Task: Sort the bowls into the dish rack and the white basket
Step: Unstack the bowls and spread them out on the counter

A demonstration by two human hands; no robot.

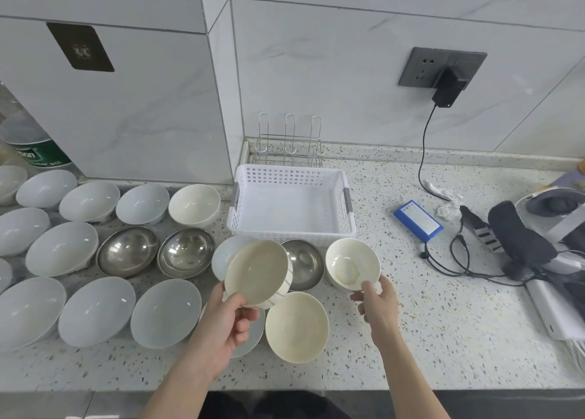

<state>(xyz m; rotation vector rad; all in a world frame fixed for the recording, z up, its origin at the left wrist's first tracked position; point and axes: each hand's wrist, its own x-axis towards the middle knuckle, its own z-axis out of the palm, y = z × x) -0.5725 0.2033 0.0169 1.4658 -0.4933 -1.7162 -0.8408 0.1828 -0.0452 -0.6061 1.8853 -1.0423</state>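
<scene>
My left hand (226,325) grips a cream bowl with blue stripes (257,272), lifted and tilted above the counter. My right hand (378,304) pinches the near rim of a small cream bowl (352,265) that stands in front of the white basket (292,232). The basket holds nothing. Behind it, against the wall, stands the wire dish rack (289,146), also bare. Another cream bowl (297,327) sits between my hands. A steel bowl (305,263) lies just before the basket. Several white bowls (96,311) and two steel bowls (126,251) cover the counter's left side.
A blue box (418,220), black cables (449,260) and a plugged charger (448,91) lie right of the basket. A headset and dark straps (522,238) crowd the far right. A green-labelled bottle (31,149) stands at the back left.
</scene>
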